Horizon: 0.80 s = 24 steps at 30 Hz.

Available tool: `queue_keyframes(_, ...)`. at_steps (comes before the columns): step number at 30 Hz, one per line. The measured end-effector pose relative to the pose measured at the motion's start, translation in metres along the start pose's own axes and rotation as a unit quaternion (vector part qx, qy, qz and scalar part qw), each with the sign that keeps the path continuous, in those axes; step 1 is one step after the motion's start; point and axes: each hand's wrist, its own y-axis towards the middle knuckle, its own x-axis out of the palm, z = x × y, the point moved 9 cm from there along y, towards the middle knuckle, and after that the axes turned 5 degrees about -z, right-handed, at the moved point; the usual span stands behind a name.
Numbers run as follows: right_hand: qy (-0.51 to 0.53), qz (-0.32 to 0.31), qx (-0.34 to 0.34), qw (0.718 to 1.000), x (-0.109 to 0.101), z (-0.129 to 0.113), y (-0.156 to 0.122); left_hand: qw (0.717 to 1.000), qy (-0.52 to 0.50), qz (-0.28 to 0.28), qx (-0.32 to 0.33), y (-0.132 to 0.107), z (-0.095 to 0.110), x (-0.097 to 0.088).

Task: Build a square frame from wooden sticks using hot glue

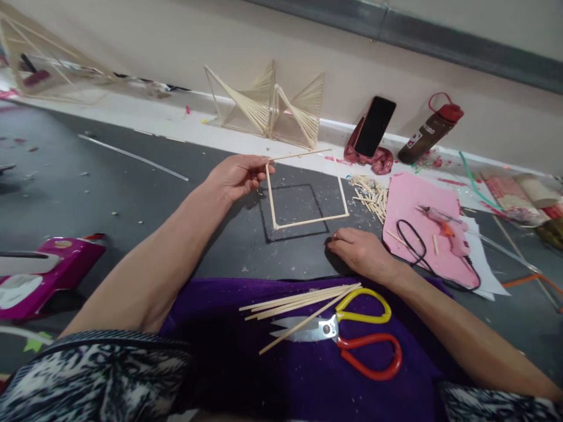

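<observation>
My left hand [248,176] pinches a square frame of thin wooden sticks [312,221] at its upper left corner. The frame hangs tilted above the grey table, and its shadow falls beneath it. Beyond the frame's lower right corner, my right hand [358,251] rests on the table with fingers curled together; nothing shows in it. Several loose wooden sticks [285,304] lie on purple cloth [422,328] across my lap. Beside them are scissors [326,329] with one yellow and one red handle, and one stick crosses their blades.
Two fan-shaped stick structures [259,105] stand along the wall. A phone [375,126] on a stand and a bottle [428,138] are behind right. Short stick pieces [370,193] lie near pink foam [402,202] carrying a glue gun [448,228]. A magenta device [79,264] sits left.
</observation>
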Motion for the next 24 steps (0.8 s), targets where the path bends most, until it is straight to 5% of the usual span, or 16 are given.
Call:
queue_keyframes(6,-0.064,-0.123,0.03,0.99,0.005,-0.005,0.021,1.0,0.01,0.006,0.002,0.002,0.0,-0.001)
queue_keyframes(11,-0.06,-0.138,0.089,0.985,0.006,-0.003,0.017,1.0,0.008,0.009,-0.001,0.0,0.003,-0.002)
queue_keyframes(15,0.131,-0.007,0.158,0.979,-0.029,0.03,-0.009,1.0,0.012,0.013,0.003,0.001,0.002,-0.004)
queue_keyframes(20,0.34,0.166,0.317,0.87,-0.063,0.114,-0.045,1.0,0.02,0.01,-0.015,0.002,-0.005,0.0)
queue_keyframes(24,0.414,0.245,0.324,0.815,-0.069,0.155,-0.039,0.999,0.025,-0.004,-0.021,0.004,-0.01,0.004)
